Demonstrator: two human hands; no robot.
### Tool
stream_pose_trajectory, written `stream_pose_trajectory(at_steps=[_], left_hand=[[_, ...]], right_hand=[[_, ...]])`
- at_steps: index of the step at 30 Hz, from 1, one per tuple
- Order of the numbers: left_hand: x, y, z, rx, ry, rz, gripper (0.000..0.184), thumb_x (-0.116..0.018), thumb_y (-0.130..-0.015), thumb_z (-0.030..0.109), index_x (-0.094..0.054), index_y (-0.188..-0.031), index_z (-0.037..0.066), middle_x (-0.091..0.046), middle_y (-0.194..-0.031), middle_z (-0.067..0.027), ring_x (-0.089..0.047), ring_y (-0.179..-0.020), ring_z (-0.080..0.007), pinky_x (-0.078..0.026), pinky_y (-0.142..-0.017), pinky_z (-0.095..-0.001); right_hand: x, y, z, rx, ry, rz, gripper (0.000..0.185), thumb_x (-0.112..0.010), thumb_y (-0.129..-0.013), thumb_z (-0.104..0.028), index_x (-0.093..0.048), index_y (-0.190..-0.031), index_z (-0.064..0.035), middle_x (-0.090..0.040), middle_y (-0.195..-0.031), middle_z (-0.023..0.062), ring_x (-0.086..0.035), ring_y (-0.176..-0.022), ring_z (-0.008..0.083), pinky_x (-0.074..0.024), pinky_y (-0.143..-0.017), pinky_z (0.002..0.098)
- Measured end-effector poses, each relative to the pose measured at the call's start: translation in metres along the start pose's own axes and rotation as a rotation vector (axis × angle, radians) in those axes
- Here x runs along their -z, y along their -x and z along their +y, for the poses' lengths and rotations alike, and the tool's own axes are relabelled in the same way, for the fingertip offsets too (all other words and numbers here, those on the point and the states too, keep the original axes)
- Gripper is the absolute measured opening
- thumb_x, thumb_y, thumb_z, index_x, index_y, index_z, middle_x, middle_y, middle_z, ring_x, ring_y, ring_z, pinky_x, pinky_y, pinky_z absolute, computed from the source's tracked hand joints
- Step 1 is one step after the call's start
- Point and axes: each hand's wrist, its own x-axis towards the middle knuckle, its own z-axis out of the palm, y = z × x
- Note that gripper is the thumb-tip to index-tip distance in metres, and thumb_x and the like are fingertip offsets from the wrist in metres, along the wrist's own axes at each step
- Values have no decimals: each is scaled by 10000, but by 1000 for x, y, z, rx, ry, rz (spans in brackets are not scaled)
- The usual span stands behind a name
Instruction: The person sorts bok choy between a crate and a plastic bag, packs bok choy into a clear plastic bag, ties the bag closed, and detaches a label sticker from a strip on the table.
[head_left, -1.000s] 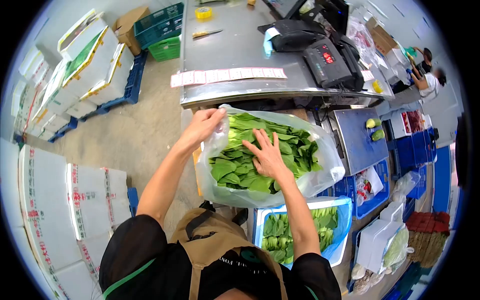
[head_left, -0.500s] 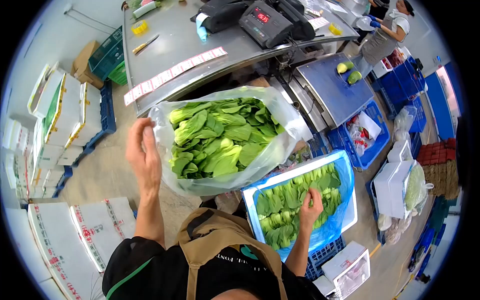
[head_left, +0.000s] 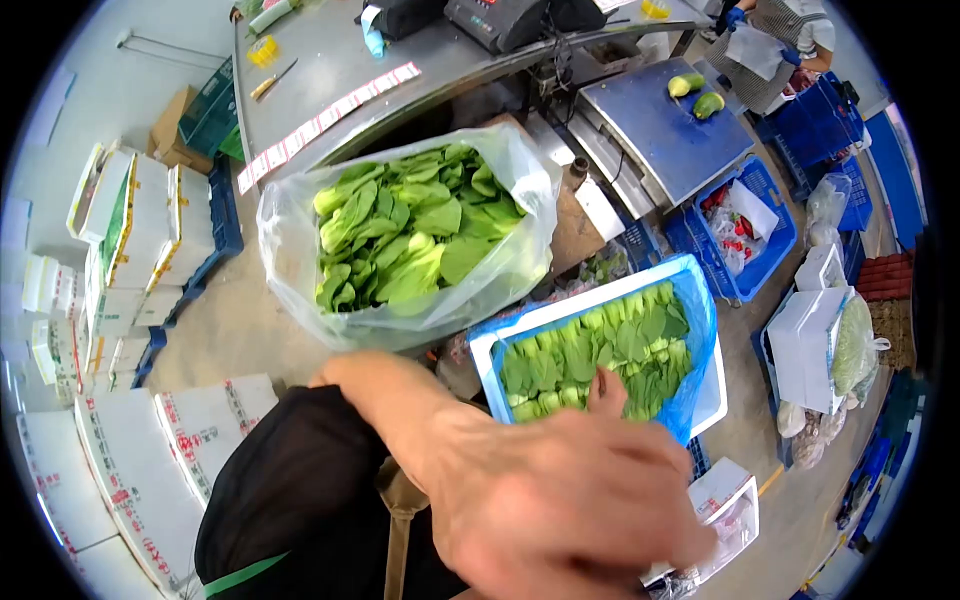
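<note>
My left hand [head_left: 560, 490] reaches across my body, large and blurred, in front of the lower part of the white foam box [head_left: 482, 352]. Its fingers are too smeared to read. Rows of leafy green bok choy [head_left: 640, 335] lie in that box, lined with blue plastic film [head_left: 703, 325]. Only a fingertip or two of my right hand [head_left: 607, 390] show over the bok choy; the rest is hidden behind my left hand. To the left stands a clear plastic bag [head_left: 300, 290], its mouth wide, filled with loose bok choy [head_left: 400, 235].
A steel table [head_left: 330, 60] holds a label strip [head_left: 330, 115], a knife [head_left: 273, 80] and a scale [head_left: 495, 22]. Two green vegetables rest on a blue platform [head_left: 640, 125]. Foam boxes [head_left: 130, 470] stack at left. A person [head_left: 770, 50] wearing blue gloves stands at upper right.
My left hand has left the bag's left side and swung right, over the box's lower part. My right hand is now mostly covered. The view has shifted slightly.
</note>
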Motion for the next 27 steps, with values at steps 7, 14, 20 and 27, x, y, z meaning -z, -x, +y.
stream_pose_trajectory(at_steps=[7, 14, 20, 27], left_hand=[[-46, -1, -2, -229, 25, 67, 155, -552, -908, 174, -560, -796, 67, -464, -725, -40, -479, -566, -189, -361, -503, -312], [31, 59, 23, 333, -139, -581, 187, -583, -878, 107, -614, -1036, 12, -612, -917, -143, -624, -850, -308, -510, -768, -408], [125, 191, 87, 1219, -387, -252, 231, -567, -923, 169, -605, -1101, 27, -627, -946, -152, -626, -901, -329, -503, -784, -385], [151, 264, 104, 1616, -391, 169, 253, -566, -925, 214, -625, -1074, 19, -677, -862, -148, -647, -771, -275, -507, -729, -359]], right_hand=[[3, -70, -112, 198, -59, -55, 195, -564, -851, 40, -620, -1037, 38, -639, -984, 192, -621, -904, 355, -495, -789, 398], [-6, -115, -242, 549, -175, 82, 268, -544, -770, 139, -634, -1007, 53, -633, -1018, 189, -622, -914, 344, -501, -799, 386], [-17, -125, -290, 615, -167, 39, 281, -502, -755, 163, -645, -972, 57, -662, -982, 183, -662, -890, 291, -516, -784, 328], [-87, -161, -341, 692, -268, -97, 259, -549, -741, 133, -634, -968, 42, -650, -979, 196, -642, -898, 343, -512, -773, 380]])
